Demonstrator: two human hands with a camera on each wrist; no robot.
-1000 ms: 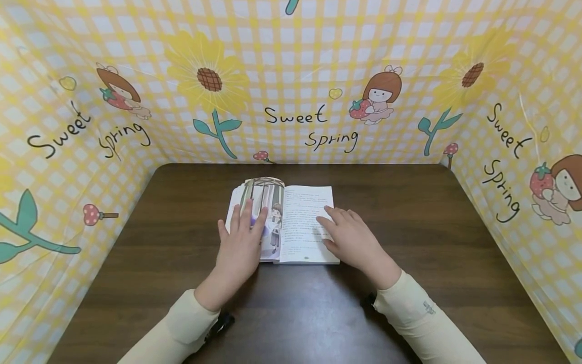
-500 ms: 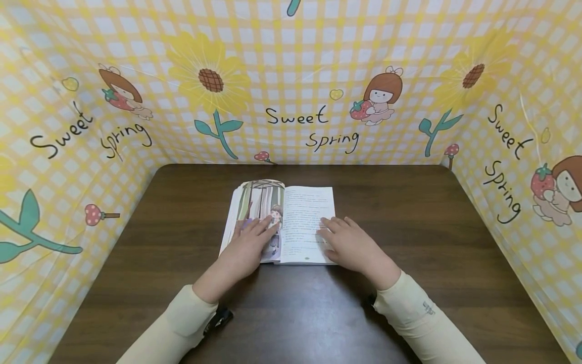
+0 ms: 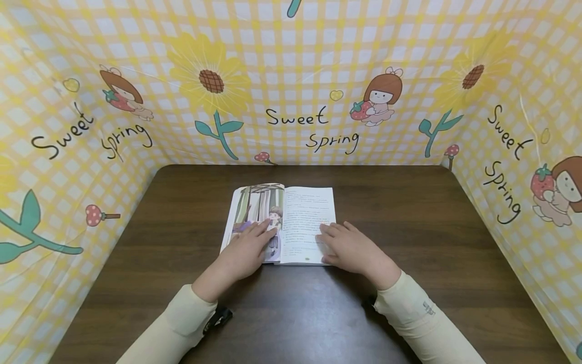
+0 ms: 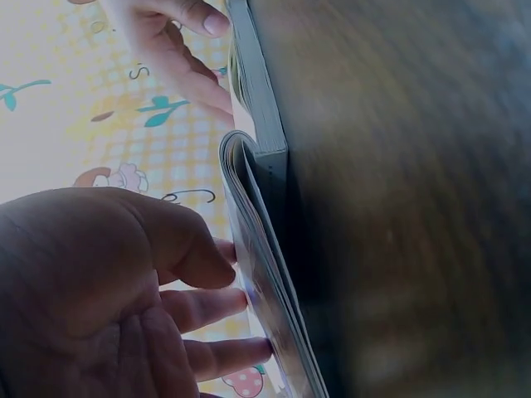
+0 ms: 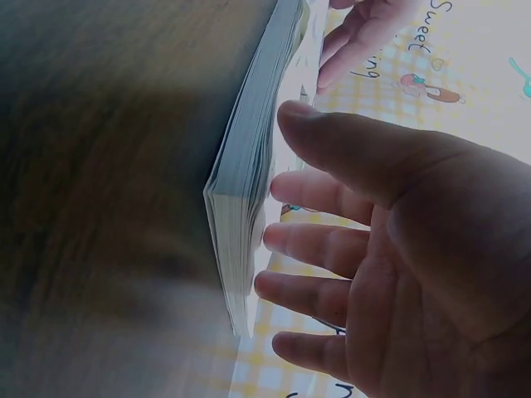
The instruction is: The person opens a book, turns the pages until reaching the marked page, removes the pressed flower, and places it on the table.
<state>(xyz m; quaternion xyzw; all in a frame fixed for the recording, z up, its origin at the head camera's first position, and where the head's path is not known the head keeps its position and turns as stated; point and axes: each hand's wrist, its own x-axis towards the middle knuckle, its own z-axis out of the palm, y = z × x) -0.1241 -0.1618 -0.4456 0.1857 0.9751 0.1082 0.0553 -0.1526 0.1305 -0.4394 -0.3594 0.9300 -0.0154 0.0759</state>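
Observation:
An open book (image 3: 300, 207) lies on the dark wooden table, a coloured illustration on its left page and printed text on its right page. My left hand (image 3: 243, 253) rests on the lower part of the illustrated page, fingertips touching the paper. On the right page's outer edge lies my right hand (image 3: 354, 247), its fingers spread and touching the page. The right wrist view shows the thick page block (image 5: 249, 157) beside the fingertips. In the left wrist view, the thinner left stack of pages (image 4: 270, 265) curves up near the spine under my left fingers.
The brown table (image 3: 409, 212) stretches around the book on all sides. A yellow checked cloth (image 3: 291, 60) with flowers and "Sweet Spring" lettering walls in the back and both sides. A black wrist strap (image 3: 218, 318) shows under the left sleeve.
My left hand has come down and toward me over the illustrated page, which now lies flatter. My right hand has slid slightly toward me along the right page.

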